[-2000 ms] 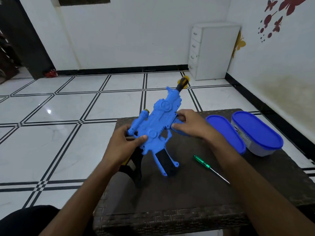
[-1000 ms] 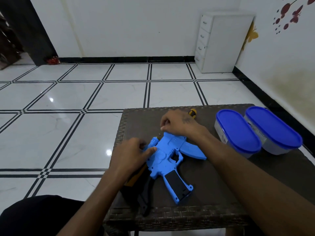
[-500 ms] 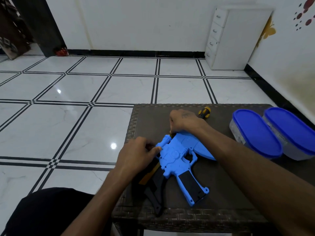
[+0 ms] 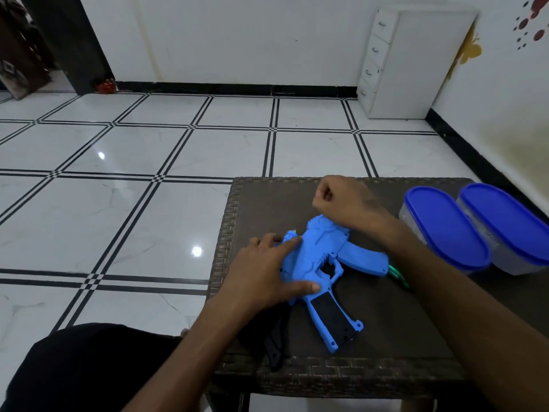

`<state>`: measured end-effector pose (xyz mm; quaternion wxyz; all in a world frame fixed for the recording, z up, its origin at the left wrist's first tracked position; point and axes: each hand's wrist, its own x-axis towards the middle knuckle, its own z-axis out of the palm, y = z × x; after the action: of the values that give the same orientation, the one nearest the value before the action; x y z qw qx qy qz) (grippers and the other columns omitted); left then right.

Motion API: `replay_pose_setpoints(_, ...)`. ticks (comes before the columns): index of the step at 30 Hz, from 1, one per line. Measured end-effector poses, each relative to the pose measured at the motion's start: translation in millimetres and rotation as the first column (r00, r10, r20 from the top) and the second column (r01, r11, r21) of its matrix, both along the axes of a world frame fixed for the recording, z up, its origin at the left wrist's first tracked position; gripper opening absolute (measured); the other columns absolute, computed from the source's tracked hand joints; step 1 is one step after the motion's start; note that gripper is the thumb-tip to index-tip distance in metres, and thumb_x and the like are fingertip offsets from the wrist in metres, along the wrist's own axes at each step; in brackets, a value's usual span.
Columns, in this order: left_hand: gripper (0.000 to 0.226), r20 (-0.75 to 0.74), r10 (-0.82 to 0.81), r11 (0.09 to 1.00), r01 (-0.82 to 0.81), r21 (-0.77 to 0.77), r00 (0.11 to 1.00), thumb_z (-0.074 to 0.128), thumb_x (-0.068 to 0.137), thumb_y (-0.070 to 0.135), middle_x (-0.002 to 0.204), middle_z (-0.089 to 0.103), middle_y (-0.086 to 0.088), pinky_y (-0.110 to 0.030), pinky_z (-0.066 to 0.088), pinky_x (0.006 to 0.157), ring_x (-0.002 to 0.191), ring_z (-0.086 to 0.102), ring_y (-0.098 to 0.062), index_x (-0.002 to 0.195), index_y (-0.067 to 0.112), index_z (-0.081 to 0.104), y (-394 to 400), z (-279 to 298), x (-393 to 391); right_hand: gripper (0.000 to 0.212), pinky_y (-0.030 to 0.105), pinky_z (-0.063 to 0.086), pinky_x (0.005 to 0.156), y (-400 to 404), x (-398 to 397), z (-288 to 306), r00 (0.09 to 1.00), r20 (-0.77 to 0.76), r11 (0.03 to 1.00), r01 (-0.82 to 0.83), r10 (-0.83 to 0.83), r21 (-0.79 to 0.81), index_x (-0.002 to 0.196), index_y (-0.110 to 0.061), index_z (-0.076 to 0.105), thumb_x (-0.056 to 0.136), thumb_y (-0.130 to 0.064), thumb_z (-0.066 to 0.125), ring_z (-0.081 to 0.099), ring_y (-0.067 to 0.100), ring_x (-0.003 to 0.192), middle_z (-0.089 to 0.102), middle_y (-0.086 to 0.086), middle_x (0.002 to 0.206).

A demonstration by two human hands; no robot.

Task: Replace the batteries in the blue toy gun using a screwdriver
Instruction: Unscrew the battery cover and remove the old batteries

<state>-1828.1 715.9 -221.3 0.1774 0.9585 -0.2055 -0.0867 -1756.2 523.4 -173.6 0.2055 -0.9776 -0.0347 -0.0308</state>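
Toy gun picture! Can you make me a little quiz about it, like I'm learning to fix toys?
1. True or false: the blue toy gun lies on the table.
2. How many tubs with blue lids stand on the table? A one, B two, C three.
3. Fill in: the ____ hand presses flat on the gun.

Key: 1 true. 2 B. 3 left: the left hand lies on it with straight fingers.
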Motion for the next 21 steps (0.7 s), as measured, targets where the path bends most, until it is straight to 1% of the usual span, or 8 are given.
replay_pose_setpoints(2, 0.107, -0.038, -0.073, 0.993, 0.076, 0.090, 0.997, 0.059, 0.065, 0.080, 0.157, 0.019, 0.002, -0.037, 0.024, 0.113, 0.141, 0.023, -0.023, 0.152, 0.041, 0.012, 2, 1, -1, 0.006, 0.034, 0.053, 0.068, -24, -21, 3, 0.997, 0.047, 0.993, 0.048, -0.053, 0.105, 0.077, -0.021, 0.063, 0.083, -0.024, 0.062, 0.062, 0.011, 0.074, 0.066, -0.009, 0.077)
replay_pose_setpoints(4, 0.116, -0.073, -0.090, 0.987, 0.099, 0.128, 0.993, 0.062, 0.061, 0.081, 0.160, 0.013, 0.000, -0.037, 0.020, 0.115, 0.144, 0.018, -0.023, 0.153, 0.039, 0.005, 5, 0, 1, 0.010, 0.029, 0.049, 0.062, -46, -43, -1, 0.993, 0.071, 0.981, 0.076, -0.090, 0.176, 0.073, -0.024, 0.060, 0.081, -0.020, 0.065, 0.060, 0.007, 0.068, 0.063, -0.011, 0.072)
replay_pose_setpoints(7, 0.124, -0.071, -0.103, 0.980, 0.113, 0.161, 0.992, 0.060, 0.055, 0.085, 0.157, 0.022, -0.001, -0.036, 0.029, 0.112, 0.141, 0.027, -0.022, 0.155, 0.032, 0.009, 5, -1, 4, 0.019, 0.021, 0.043, 0.054, -74, -74, -11, 0.982, 0.140, 0.979, 0.099, -0.125, 0.180, 0.070, -0.025, 0.057, 0.081, -0.015, 0.069, 0.056, 0.002, 0.060, 0.059, -0.010, 0.063)
replay_pose_setpoints(9, 0.128, -0.071, -0.099, 0.983, 0.108, 0.147, 0.993, 0.055, 0.049, 0.091, 0.154, 0.030, 0.000, -0.035, 0.035, 0.108, 0.137, 0.034, -0.021, 0.154, 0.029, 0.015, 6, -2, 6, 0.016, 0.025, 0.048, 0.056, -85, -91, -15, 0.984, 0.122, 0.981, 0.109, -0.129, 0.158, 0.073, -0.022, 0.059, 0.082, -0.014, 0.070, 0.057, 0.004, 0.061, 0.060, -0.008, 0.065)
replay_pose_setpoints(12, 0.134, -0.022, -0.054, 0.992, 0.056, 0.110, 0.998, 0.037, 0.039, 0.102, 0.147, 0.040, 0.003, -0.036, 0.044, 0.102, 0.129, 0.044, -0.018, 0.151, 0.029, 0.027, 14, -3, 7, 0.009, 0.034, 0.055, 0.062, -97, -103, -18, 0.989, 0.094, 0.986, 0.103, -0.116, 0.128, 0.077, -0.017, 0.062, 0.082, -0.014, 0.070, 0.059, 0.006, 0.064, 0.063, -0.006, 0.070)
replay_pose_setpoints(14, 0.131, 0.035, -0.024, 0.994, 0.020, 0.109, 0.999, 0.033, 0.041, 0.103, 0.141, 0.047, 0.005, -0.034, 0.047, 0.096, 0.123, 0.050, -0.017, 0.149, 0.028, 0.034, 19, 0, 7, 0.009, 0.036, 0.055, 0.063, -100, -105, -21, 0.989, 0.099, 0.987, 0.099, -0.112, 0.124, 0.076, -0.017, 0.062, 0.081, -0.014, 0.070, 0.059, 0.006, 0.065, 0.063, -0.006, 0.070)
replay_pose_setpoints(18, 0.108, 0.083, 0.008, 0.992, -0.018, 0.124, 0.997, 0.059, 0.059, 0.083, 0.134, 0.053, 0.006, -0.032, 0.048, 0.089, 0.117, 0.054, -0.017, 0.148, 0.025, 0.037, 15, 7, 6, 0.009, 0.034, 0.055, 0.065, -94, -104, -27, 0.996, -0.034, 0.996, 0.079, -0.078, 0.030, 0.080, -0.020, 0.060, 0.085, -0.019, 0.067, 0.059, 0.008, 0.070, 0.062, -0.006, 0.076)
replay_pose_setpoints(21, 0.101, 0.134, 0.045, 0.989, -0.063, 0.134, 0.990, 0.062, 0.063, 0.078, 0.122, 0.059, 0.004, -0.029, 0.047, 0.080, 0.106, 0.057, -0.017, 0.145, 0.022, 0.043, 14, 7, 8, 0.009, 0.034, 0.055, 0.067, -86, -104, -32, 0.992, -0.114, 0.999, 0.040, -0.044, -0.035, 0.081, -0.021, 0.058, 0.088, -0.021, 0.064, 0.057, 0.010, 0.072, 0.059, -0.006, 0.080)
